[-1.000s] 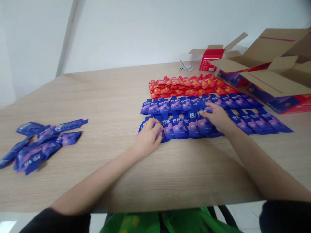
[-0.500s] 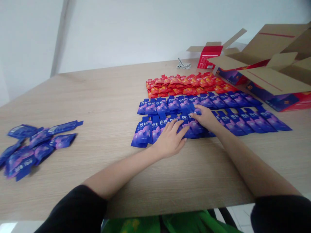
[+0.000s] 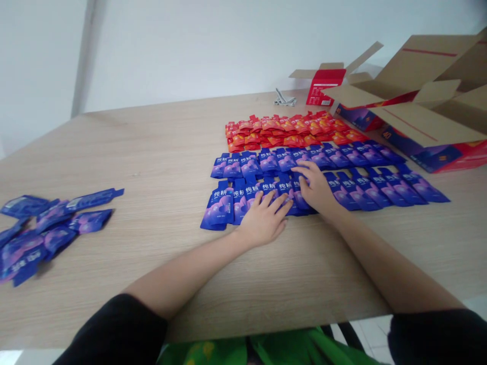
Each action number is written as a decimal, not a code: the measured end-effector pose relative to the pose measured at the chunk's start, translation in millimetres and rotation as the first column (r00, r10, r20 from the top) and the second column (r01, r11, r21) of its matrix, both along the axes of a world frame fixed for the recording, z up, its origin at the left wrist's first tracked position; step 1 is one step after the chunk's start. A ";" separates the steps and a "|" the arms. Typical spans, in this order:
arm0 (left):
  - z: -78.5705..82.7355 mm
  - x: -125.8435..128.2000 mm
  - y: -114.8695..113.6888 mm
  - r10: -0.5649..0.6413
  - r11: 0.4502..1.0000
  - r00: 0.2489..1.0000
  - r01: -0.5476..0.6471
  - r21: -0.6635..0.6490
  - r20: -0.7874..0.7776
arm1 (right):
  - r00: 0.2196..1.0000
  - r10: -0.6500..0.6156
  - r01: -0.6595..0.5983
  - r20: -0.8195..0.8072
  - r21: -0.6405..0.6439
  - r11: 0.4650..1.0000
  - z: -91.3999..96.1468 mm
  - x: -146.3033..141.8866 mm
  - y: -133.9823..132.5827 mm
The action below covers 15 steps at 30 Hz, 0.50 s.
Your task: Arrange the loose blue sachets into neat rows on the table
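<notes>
You are resting your open left grip [image 3: 263,220] and right grip [image 3: 316,188] on the rows of blue sachets [image 3: 220,208] on the table [image 3: 114,152], gripping none (one careless slide of a palm could drag them out of line).

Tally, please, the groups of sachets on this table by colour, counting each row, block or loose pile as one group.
Blue sachets in rows: 2
Blue sachets in a loose pile: 1
Red-orange sachets in a block: 1
Total: 4 groups
</notes>
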<state>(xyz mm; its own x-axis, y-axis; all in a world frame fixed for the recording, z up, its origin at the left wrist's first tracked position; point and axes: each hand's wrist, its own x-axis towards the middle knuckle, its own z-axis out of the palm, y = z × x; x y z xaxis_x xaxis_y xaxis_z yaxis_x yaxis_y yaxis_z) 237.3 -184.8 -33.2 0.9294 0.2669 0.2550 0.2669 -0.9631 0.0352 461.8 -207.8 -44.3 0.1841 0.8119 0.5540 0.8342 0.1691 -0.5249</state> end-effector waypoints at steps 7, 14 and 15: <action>-2.0 0.2 -1.6 0.002 1.000 1.000 -0.002 0.018 0.011 | 0.958 0.171 -0.105 0.230 -0.274 0.956 -15.1 -16.1 -10.3; -7.8 -4.1 -0.7 -0.023 0.995 0.999 0.018 0.102 0.046 | 0.898 0.233 -0.126 0.373 -0.289 0.949 -25.7 -10.0 -13.6; -3.4 -8.4 2.2 -0.050 0.991 0.997 0.041 0.131 0.065 | 0.896 0.230 -0.121 0.380 -0.290 0.949 -27.2 -8.8 -14.0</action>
